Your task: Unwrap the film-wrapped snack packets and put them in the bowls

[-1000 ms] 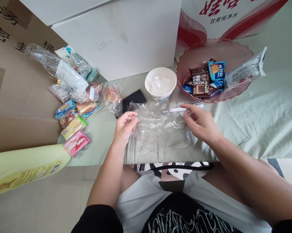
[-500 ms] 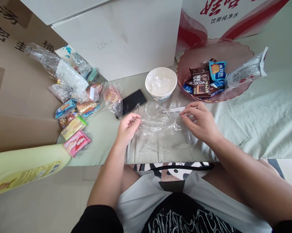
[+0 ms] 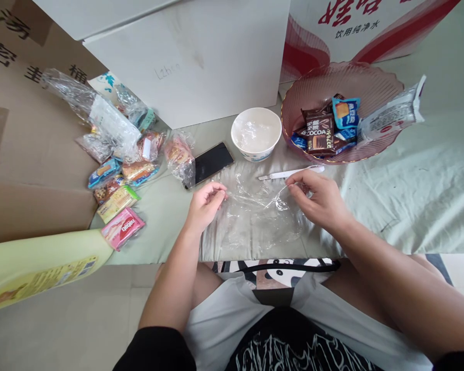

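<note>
A clear plastic bag (image 3: 258, 221) lies spread on the cloth-covered table, its upper edge stretched between my hands. My left hand (image 3: 206, 202) pinches its left corner between thumb and fingers. At the opposite corner my right hand (image 3: 314, 193) pinches the plastic in the same way. Just beyond the right fingers rests a white utility knife (image 3: 291, 173), lying on the table and not held. Behind the bag stands a white paper bowl (image 3: 256, 131) with crumpled clear film inside. A black phone (image 3: 213, 162) lies left of the bowl.
A pink ribbed glass bowl (image 3: 378, 77) at the right holds several wrapped snacks (image 3: 320, 135) and a silvery pouch (image 3: 390, 116). Packaged snacks (image 3: 119, 175) are heaped at the left beside a cardboard box (image 3: 31, 154). White boxes (image 3: 216, 56) stand behind. A yellow bottle (image 3: 46, 265) juts in at left.
My right hand has shifted slightly down, away from the utility knife, whose handle now shows in full. The bag's upper edge is drawn tighter between both hands.
</note>
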The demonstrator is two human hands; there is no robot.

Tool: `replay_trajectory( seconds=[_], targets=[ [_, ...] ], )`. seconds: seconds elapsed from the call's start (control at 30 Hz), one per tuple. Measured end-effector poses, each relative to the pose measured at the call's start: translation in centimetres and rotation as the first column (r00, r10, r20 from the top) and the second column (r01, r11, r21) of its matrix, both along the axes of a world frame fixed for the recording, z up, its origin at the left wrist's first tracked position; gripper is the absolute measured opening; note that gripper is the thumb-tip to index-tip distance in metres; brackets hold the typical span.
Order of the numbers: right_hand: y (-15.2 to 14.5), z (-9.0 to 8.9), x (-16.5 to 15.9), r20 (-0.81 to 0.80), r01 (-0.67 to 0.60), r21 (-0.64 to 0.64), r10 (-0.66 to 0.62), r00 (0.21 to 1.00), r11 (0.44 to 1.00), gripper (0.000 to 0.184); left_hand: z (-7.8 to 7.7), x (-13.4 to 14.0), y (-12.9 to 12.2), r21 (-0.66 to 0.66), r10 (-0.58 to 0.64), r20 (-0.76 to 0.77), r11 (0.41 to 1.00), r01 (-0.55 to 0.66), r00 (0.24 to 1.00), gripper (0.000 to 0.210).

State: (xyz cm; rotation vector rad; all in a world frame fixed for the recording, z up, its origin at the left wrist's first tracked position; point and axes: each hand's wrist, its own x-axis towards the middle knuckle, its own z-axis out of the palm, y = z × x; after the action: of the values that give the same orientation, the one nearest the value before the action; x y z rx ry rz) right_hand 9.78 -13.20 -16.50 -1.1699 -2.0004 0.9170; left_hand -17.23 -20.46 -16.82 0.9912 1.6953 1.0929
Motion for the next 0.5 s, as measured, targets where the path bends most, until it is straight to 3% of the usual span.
replay_trajectory(
  seconds=[0.5],
  targets=[
    [-0.09,0.22,-0.11,-0.008,-0.015,0.006,0.015,1.0,1.0,0.01,-0.21,0.01,-0.15,0.014,-0.053,-0.05,0.998,0.054,0.997,0.014]
  ],
)
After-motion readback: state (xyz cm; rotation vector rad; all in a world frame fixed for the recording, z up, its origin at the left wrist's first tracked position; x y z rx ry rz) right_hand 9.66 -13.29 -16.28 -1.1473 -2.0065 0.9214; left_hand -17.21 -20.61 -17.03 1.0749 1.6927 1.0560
